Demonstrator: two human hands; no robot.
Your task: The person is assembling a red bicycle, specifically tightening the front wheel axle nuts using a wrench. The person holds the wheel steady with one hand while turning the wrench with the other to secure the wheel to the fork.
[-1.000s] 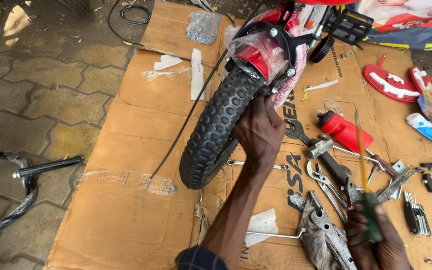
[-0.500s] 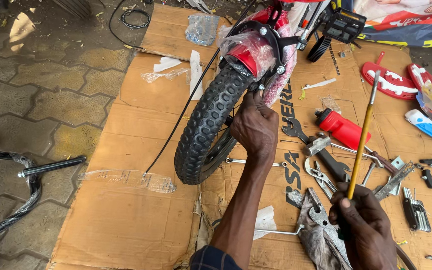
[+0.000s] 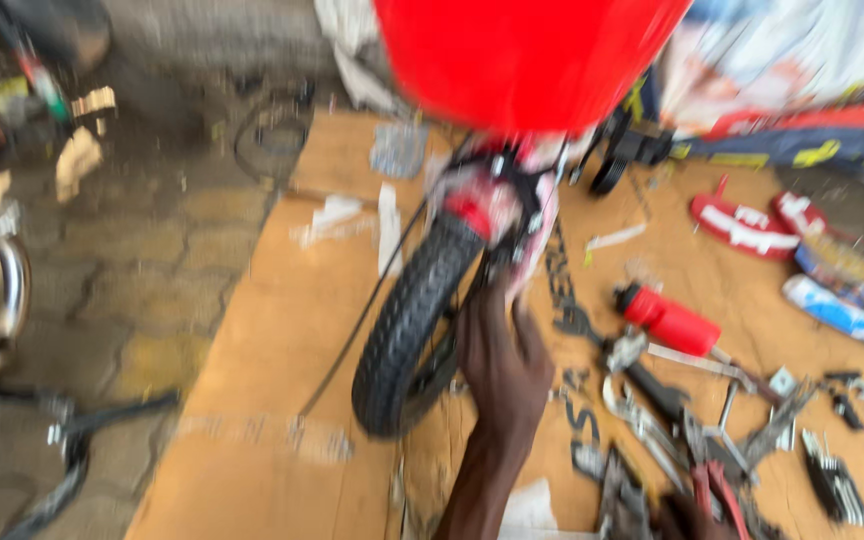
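The left hand point(image 3: 500, 375) presses its fingers point(image 3: 482, 318), close together, against the black wheel point(image 3: 410, 335) beside them.

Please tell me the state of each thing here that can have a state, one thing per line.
Wheel: tilted, lower edge on the cardboard.
Left hand: on the wheel's hub side; grip blurred.
Right hand: almost out of frame, grip hidden.
Red-handled tool: lying flat, untouched.
Wrenches: scattered flat.
Cable: slack, along the cardboard.
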